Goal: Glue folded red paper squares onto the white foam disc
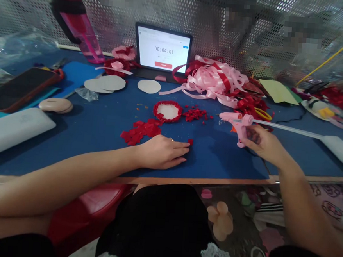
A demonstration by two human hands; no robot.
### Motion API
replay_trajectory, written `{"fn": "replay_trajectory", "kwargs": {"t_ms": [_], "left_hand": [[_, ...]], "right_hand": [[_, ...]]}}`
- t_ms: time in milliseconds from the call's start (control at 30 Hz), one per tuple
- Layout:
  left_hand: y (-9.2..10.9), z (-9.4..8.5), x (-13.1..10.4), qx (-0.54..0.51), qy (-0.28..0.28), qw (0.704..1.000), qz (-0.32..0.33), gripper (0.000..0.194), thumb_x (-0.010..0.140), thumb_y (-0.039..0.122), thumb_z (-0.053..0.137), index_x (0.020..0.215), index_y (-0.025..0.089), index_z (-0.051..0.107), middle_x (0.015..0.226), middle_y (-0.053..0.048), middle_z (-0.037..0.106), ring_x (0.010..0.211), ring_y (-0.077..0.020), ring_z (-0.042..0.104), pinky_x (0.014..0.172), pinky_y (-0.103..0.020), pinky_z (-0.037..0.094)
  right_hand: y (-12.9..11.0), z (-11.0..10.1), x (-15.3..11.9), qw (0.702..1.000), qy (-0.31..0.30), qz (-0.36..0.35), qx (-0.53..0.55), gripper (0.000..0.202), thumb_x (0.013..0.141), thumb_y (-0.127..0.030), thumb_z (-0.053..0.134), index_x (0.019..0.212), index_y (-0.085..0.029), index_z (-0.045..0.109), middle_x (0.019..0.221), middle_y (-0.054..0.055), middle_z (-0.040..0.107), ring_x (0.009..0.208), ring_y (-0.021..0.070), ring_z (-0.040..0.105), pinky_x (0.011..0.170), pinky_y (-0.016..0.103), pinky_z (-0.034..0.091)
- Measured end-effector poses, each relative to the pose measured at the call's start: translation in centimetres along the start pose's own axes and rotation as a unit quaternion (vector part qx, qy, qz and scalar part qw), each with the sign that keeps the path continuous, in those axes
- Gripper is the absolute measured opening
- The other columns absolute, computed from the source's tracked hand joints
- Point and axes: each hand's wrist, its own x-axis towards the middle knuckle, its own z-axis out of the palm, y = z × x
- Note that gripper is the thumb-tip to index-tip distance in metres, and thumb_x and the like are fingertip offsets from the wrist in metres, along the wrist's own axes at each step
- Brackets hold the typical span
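My left hand (162, 152) rests low over the blue table, its fingertips at a small red square (190, 141), fingers closed together. My right hand (261, 140) is wrapped round the handle of a pink glue gun (239, 123), whose nozzle points left and which has a long pale stick out of its back. A white disc with a ruffled red rim (167, 111) lies beyond my left hand. Flat red pieces (142, 131) are spread to its lower left, and small folded red bits (195, 114) lie at its right side.
A tablet (163, 47) showing 00:04:01 stands at the back. Pink and red ribbons (213, 80) are heaped beside it. White discs (149, 86), a phone (17, 86), a beige oval object (55, 105) and a white long object (15, 131) lie at the left.
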Motion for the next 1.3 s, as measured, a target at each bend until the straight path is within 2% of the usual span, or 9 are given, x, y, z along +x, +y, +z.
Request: {"fn": "replay_trajectory", "kwargs": {"t_ms": [67,133,233,333,500,633,767,967,1300], "left_hand": [[0.0,0.0,0.0,-0.004,-0.005,1.000,-0.002,0.031,0.090,0.032,0.043,0.109,0.018,0.063,0.116,-0.004,0.063,0.071,-0.0129,0.067,0.058,-0.022,0.052],[0.0,0.0,-0.1,-0.008,-0.006,1.000,-0.002,0.031,0.090,0.031,0.043,0.110,0.017,0.062,0.116,-0.004,0.062,0.073,-0.0135,0.067,0.060,-0.023,0.053],[-0.1,0.0,-0.1,-0.011,0.001,1.000,0.001,0.030,0.089,0.030,0.044,0.109,0.017,0.063,0.117,-0.004,0.062,0.072,-0.0130,0.067,0.060,-0.023,0.053],[-0.1,0.0,-0.1,-0.011,0.002,1.000,0.009,0.030,0.089,0.029,0.044,0.108,0.016,0.063,0.116,-0.005,0.062,0.070,-0.0120,0.066,0.059,-0.022,0.053],[-0.1,0.1,-0.1,-0.023,-0.015,1.000,0.002,0.031,0.089,0.030,0.043,0.109,0.016,0.062,0.115,-0.007,0.063,0.079,-0.0135,0.067,0.062,-0.022,0.053],[-0.1,0.1,-0.1,-0.020,-0.014,1.000,0.000,0.030,0.089,0.029,0.044,0.109,0.016,0.062,0.115,-0.004,0.063,0.076,-0.0141,0.067,0.060,-0.024,0.054],[-0.1,0.1,-0.1,-0.024,-0.017,1.000,0.001,0.030,0.089,0.030,0.043,0.109,0.016,0.061,0.113,-0.004,0.064,0.077,-0.0146,0.067,0.060,-0.024,0.054],[-0.2,0.2,-0.1,-0.027,-0.019,0.999,-0.001,0.030,0.089,0.029,0.042,0.109,0.016,0.061,0.111,-0.007,0.064,0.077,-0.0138,0.067,0.061,-0.022,0.053],[-0.1,0.2,-0.1,-0.028,-0.013,1.000,-0.002,0.029,0.088,0.029,0.044,0.109,0.016,0.061,0.109,-0.005,0.065,0.076,-0.0143,0.067,0.059,-0.023,0.053]], "right_hand": [[-0.8,1.4,1.0,1.000,0.008,0.004,0.022,0.050,0.072,-0.055,0.059,0.100,-0.013,0.059,0.083,0.009,0.064,0.065,0.0179,0.058,0.060,0.029,0.046],[-1.3,2.3,1.6,0.997,0.000,0.040,0.061,0.047,0.075,-0.053,0.056,0.097,-0.013,0.062,0.075,0.008,0.064,0.060,0.0175,0.059,0.058,0.029,0.047],[-1.9,2.5,1.6,0.991,0.006,0.080,0.111,0.043,0.078,-0.048,0.053,0.099,-0.012,0.064,0.071,0.006,0.065,0.053,0.0159,0.059,0.054,0.028,0.048],[-3.1,1.6,0.5,0.989,0.014,0.046,0.138,0.038,0.080,-0.045,0.053,0.095,-0.013,0.064,0.064,0.005,0.063,0.054,0.0155,0.059,0.055,0.026,0.048],[-6.0,0.8,-1.7,0.968,-0.107,-0.043,0.222,0.029,0.083,-0.042,0.050,0.089,-0.016,0.063,0.056,0.000,0.059,0.051,0.0117,0.054,0.049,0.022,0.043],[-7.0,1.4,-2.3,0.969,-0.164,-0.025,0.181,0.030,0.083,-0.042,0.050,0.072,-0.016,0.061,0.052,0.000,0.057,0.049,0.0112,0.053,0.049,0.023,0.042],[-7.1,1.7,-2.2,0.971,-0.189,-0.012,0.144,0.040,0.084,-0.044,0.047,0.055,-0.018,0.053,0.049,0.000,0.056,0.048,0.0116,0.053,0.051,0.024,0.041],[-7.3,1.6,-2.1,0.974,-0.187,-0.047,0.116,0.037,0.084,-0.042,0.048,0.056,-0.019,0.053,0.048,-0.001,0.057,0.047,0.0112,0.053,0.052,0.024,0.040],[-7.7,1.4,-2.2,0.978,-0.176,-0.068,0.086,0.038,0.086,-0.043,0.045,0.058,-0.018,0.053,0.050,-0.001,0.058,0.049,0.0114,0.054,0.051,0.024,0.039]]}}
